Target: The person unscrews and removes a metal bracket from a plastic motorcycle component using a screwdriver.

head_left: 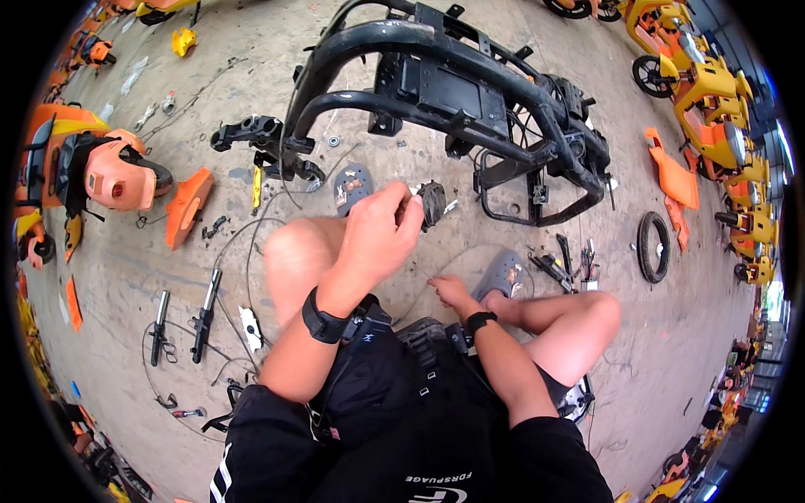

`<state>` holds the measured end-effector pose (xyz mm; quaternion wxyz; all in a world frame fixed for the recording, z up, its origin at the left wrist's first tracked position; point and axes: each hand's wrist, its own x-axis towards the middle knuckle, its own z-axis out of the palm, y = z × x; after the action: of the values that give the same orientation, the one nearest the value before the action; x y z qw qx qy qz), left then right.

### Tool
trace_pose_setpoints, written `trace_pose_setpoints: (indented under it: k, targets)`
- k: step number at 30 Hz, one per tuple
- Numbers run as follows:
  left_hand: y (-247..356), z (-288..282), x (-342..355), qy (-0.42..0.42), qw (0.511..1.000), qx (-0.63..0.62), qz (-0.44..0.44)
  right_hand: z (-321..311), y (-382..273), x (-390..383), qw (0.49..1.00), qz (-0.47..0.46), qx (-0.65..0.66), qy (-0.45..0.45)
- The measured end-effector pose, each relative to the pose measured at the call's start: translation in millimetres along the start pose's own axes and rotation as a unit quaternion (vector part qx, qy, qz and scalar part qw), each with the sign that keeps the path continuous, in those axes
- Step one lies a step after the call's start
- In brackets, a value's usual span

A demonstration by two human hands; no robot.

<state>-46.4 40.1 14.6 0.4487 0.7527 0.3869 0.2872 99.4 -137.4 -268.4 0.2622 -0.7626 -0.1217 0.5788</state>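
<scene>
My left hand [381, 226] is raised over the floor, with thumb and fingers closed on a small black part [432, 204]. It is squarish with rounded corners and looks dusty; its exact kind does not show. Beyond it stands a bare black scooter frame [402, 38] with thick bent tubes, apart from both hands. Lower and to the right, my right hand [451, 291] is near the floor between my legs. Its index finger is stretched out and the other fingers are loosely bent, with nothing visible in them. A thin cable runs over the floor close to it.
Two shock-absorber-like tubes [206, 317] lie at left near an orange panel [189, 207]. A black fork clamp [251, 134] sits beside the frame. Hand tools [589, 264] and a tyre [653, 246] lie at right. Yellow scooters [704, 92] line the right side.
</scene>
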Motion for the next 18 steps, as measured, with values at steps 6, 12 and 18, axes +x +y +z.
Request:
trace_pose_setpoints:
  k: [6,12,18]
  targets:
    - [0,3,3,0.015,1.0,0.003,0.022,-54,-92,-95,0.993,-0.02,0.081,-0.081]
    - [2,7,3,0.05,0.998,-0.02,0.037,-114,-137,-187,0.978,-0.098,0.139,-0.124]
    - [-8,23,2,0.013,0.998,-0.054,0.014,-130,-145,-237,0.933,-0.166,0.253,-0.192]
